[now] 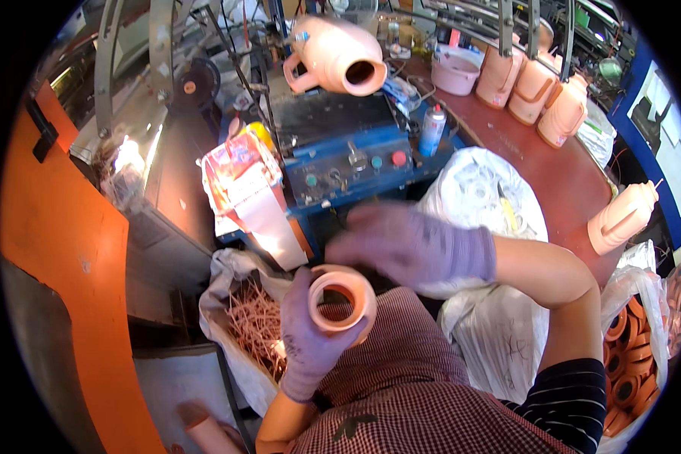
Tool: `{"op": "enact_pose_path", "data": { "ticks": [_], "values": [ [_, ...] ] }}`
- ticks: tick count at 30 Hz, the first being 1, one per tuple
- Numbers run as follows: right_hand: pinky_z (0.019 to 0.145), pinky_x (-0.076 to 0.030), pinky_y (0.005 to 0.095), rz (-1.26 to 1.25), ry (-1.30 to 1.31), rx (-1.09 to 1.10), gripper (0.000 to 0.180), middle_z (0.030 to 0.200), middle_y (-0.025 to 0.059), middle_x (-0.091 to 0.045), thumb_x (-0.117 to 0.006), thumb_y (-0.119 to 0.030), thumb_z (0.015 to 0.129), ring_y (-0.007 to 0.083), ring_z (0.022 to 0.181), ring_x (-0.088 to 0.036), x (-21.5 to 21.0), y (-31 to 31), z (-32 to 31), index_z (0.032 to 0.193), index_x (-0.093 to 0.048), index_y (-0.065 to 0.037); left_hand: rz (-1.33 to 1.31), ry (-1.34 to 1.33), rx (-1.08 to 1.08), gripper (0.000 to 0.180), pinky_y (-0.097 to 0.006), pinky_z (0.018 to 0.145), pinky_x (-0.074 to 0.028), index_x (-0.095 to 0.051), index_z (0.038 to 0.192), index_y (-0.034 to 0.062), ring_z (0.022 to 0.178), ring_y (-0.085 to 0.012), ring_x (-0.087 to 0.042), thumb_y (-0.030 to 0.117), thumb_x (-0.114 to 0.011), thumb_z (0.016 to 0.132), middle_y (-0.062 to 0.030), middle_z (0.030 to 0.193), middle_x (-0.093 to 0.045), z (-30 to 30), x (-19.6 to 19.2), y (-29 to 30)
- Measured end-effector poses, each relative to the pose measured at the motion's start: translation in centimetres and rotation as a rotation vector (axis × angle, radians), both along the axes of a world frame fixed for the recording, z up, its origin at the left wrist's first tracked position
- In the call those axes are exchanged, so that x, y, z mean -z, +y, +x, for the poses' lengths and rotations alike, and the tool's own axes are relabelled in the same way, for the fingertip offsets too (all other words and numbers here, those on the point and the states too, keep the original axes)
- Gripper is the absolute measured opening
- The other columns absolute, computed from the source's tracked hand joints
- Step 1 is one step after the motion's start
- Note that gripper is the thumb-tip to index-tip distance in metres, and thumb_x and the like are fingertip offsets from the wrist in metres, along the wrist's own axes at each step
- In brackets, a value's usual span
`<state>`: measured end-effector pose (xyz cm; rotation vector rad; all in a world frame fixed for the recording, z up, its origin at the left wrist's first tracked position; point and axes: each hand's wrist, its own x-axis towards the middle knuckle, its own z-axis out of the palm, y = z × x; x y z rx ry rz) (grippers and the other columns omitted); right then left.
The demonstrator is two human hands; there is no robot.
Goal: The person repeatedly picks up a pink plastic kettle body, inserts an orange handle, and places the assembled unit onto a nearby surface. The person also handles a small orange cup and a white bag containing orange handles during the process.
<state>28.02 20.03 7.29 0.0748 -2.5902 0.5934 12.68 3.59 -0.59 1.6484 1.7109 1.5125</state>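
Note:
My left hand, in a purple knit glove, grips a short peach plastic ring-shaped part close to my chest, its opening turned up toward me. My right hand, also gloved, hovers blurred just above and right of the part, fingers spread and holding nothing. A peach plastic jug body sits mounted on the machine ahead, mouth facing me.
A blue control box with buttons stands in front. A sack of peach plastic trimmings lies at lower left. White bags of parts sit right. Several peach jug bodies line the brown bench; an orange panel is left.

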Motion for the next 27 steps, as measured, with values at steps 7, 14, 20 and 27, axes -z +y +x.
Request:
{"op": "enact_pose_path", "data": {
  "ticks": [7, 14, 20, 27],
  "values": [
    [0.084, -0.055, 0.0492, 0.392, 0.095, 1.074, 0.088, 0.146, 0.0246, -0.034, -0.081, -0.039, 0.074, 0.0432, 0.102, -0.065, -3.9, 15.6, -5.2, 0.147, -0.036, -0.02, -0.058, 0.41, -0.085, 0.083, -0.047, 0.096, -0.049, -0.053, 0.128, 0.0007, 0.112, -0.0385, -0.059, 0.028, -0.092, 0.06, -0.0203, 0.12, -0.059, -4.5, -1.2, -3.8],
    [0.079, -0.057, 0.0475, 0.387, 0.128, 1.057, 0.075, 0.139, 0.0215, -0.044, -0.076, -0.028, 0.074, 0.0411, 0.095, -0.068, -3.5, 17.1, -7.4, 0.14, -0.043, -0.018, -0.109, 0.114, -0.078, 0.085, -0.044, 0.098, -0.049, -0.051, 0.131, -0.0003, 0.115, -0.0354, -0.059, 0.024, -0.09, 0.06, -0.0203, 0.123, -0.059, -4.5, -0.8, -3.7],
    [0.063, -0.058, 0.0398, 0.676, 0.025, 0.981, 0.069, 0.136, 0.0212, -0.047, -0.075, -0.017, 0.073, 0.0312, 0.083, -0.071, -4.4, 12.1, -4.2, 0.136, -0.048, -0.018, -0.06, 0.07, -0.118, 0.086, -0.039, 0.096, -0.05, -0.049, 0.133, -0.0009, 0.109, -0.0281, -0.062, 0.02, -0.089, 0.06, -0.0159, 0.117, -0.062, -4.2, -0.1, -3.1],
    [0.055, -0.055, 0.0375, 0.637, -0.008, 0.84, 0.064, 0.13, 0.0184, -0.051, -0.076, -0.023, 0.071, 0.0291, 0.073, -0.068, -8.0, -3.3, 7.2, 0.13, -0.053, -0.017, 0.146, 0.121, -0.386, 0.094, -0.04, 0.098, -0.049, -0.045, 0.138, -0.0027, 0.113, -0.0279, -0.06, 0.014, -0.087, 0.056, -0.0152, 0.124, -0.06, -4.7, -6.0, -5.1]
  ]
}}
